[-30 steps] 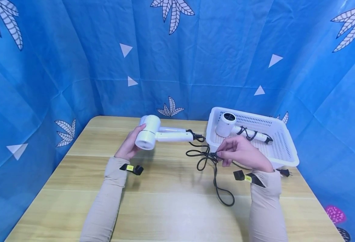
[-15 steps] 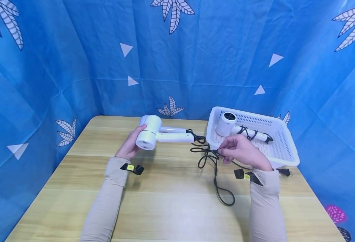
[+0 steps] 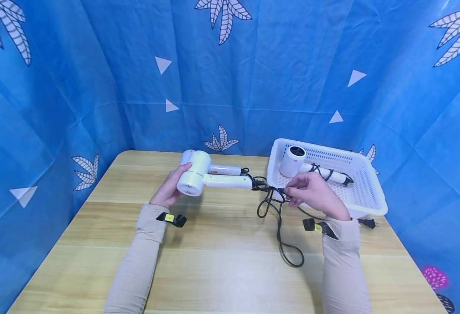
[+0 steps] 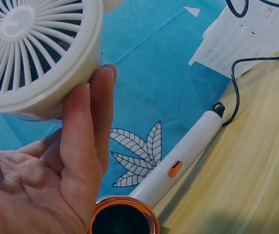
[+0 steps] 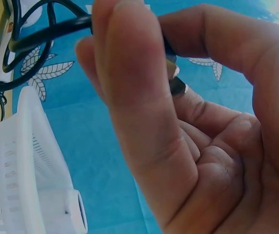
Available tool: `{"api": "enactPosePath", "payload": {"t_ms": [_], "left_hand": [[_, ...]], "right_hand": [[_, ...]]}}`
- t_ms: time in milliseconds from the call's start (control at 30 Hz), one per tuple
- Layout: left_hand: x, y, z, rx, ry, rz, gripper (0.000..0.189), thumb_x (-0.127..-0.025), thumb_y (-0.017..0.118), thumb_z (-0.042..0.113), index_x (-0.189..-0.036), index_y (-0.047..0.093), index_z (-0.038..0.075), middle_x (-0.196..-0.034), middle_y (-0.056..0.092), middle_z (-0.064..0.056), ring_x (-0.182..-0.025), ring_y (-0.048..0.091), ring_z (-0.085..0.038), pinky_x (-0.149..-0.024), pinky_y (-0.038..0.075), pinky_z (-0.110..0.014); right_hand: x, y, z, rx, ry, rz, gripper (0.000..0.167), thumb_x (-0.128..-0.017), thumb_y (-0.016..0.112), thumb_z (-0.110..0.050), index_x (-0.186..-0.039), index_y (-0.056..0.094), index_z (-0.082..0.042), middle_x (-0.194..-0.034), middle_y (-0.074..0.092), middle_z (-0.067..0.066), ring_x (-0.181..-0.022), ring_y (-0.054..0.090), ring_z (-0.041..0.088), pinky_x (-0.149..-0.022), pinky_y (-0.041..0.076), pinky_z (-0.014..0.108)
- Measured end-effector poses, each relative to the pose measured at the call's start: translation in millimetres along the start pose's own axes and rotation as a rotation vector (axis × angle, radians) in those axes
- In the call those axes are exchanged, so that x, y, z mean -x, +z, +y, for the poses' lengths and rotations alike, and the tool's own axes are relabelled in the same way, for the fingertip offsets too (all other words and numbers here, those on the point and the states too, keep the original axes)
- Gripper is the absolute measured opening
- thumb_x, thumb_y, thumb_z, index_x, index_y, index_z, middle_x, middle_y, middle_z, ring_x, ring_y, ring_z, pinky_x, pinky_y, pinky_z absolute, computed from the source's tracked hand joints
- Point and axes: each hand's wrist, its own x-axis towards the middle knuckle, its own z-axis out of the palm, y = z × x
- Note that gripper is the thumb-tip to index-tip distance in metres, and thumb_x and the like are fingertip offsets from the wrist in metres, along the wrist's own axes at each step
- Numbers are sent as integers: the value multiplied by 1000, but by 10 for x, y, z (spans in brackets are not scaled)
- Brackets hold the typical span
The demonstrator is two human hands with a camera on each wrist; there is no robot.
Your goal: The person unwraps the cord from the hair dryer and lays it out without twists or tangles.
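Note:
My left hand grips a white hair dryer by its head, the handle pointing right. In the left wrist view, my fingers press the side of its slatted vent. My right hand pinches the plug end of the black power cord, close to the handle's end. A metallic bit shows between those fingers in the right wrist view; the rest of the plug is hidden. The cord hangs in loose loops onto the table. Just behind lies a second white hair dryer with an orange button, partly hidden in the head view.
A white plastic basket stands at the right back, holding another white hair dryer with its cord wound round the handle. A black plug lies by the basket's front right corner. Blue patterned cloth surrounds the wooden table.
My right hand has shifted slightly up, bringing the cord across the end of the handle. The held hair dryer has moved a little right and down.

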Motion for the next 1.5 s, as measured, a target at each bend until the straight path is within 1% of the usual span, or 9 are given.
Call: {"api": "enactPosePath", "payload": {"t_ms": [200, 433, 633, 767, 867, 1000, 1100, 1333, 1500], "left_hand": [[9, 1, -1, 0, -6, -3, 68, -103, 50, 49, -152, 34, 4, -98, 71, 6, -90, 69, -9, -81, 56, -28], [21, 3, 14, -39, -27, 7, 74, -102, 51, 52, -156, 31, 5, -103, 70, 7, -93, 68, -9, -83, 55, -28], [25, 7, 22, -57, -31, 9, 74, -101, 53, 53, -155, 34, 5, -101, 71, 8, -92, 69, -9, -82, 55, -28], [14, 9, 22, -69, -27, 11, 72, -101, 54, 52, -152, 38, 4, -100, 72, 7, -91, 69, -9, -81, 55, -28], [1, 7, 13, -82, -18, 10, 66, -102, 53, 49, -148, 42, 3, -98, 72, 7, -90, 69, -9, -81, 56, -28], [-13, 5, -2, -110, -7, 17, 60, -103, 52, 47, -143, 46, 3, -97, 72, 8, -90, 69, -8, -83, 56, -29], [-15, 4, -11, -130, -7, 29, 59, -103, 52, 46, -142, 47, 2, -96, 72, 8, -90, 69, -8, -83, 57, -30], [-20, -11, -19, -177, -12, 65, 60, -103, 55, 47, -141, 52, 1, -96, 72, 7, -89, 69, -9, -82, 58, -31], [-24, -39, -6, -224, -5, 97, 64, -102, 58, 50, -140, 55, -1, -95, 73, 8, -88, 70, -9, -79, 58, -30]], "right_hand": [[-15, -3, -1, -3, 17, 43, 23, -96, 70, -8, -110, 69, 10, -94, 77, 26, -71, 76, 28, -70, 64, 33], [-46, 11, 18, -15, 4, 104, 23, -97, 69, -9, -110, 69, 11, -97, 76, 29, -70, 76, 21, -69, 64, 33], [-68, 34, 32, -32, -33, 157, 23, -97, 69, -10, -109, 70, 11, -95, 76, 27, -68, 75, 17, -68, 64, 33], [-75, 46, 28, -77, -47, 207, 23, -98, 67, -8, -110, 69, 12, -98, 75, 29, -67, 75, 15, -68, 64, 33], [-72, 51, 24, -139, -66, 249, 24, -97, 67, -5, -110, 67, 14, -93, 78, 17, -67, 75, 14, -68, 64, 35], [-62, 51, 13, -208, -90, 303, 24, -97, 67, -5, -111, 65, 15, -84, 77, -9, -66, 75, 13, -68, 64, 35], [-61, 48, -1, -221, -97, 329, 26, -98, 67, -6, -113, 64, 15, -82, 76, -13, -66, 75, 12, -67, 64, 34], [-58, 39, -27, -262, -147, 395, 26, -98, 68, -6, -112, 65, 16, -81, 78, -6, -64, 74, 11, -66, 64, 32], [-30, 7, -39, -355, -193, 430, 22, -96, 71, -5, -108, 66, 14, -80, 78, -2, -63, 74, 12, -65, 63, 29]]}}
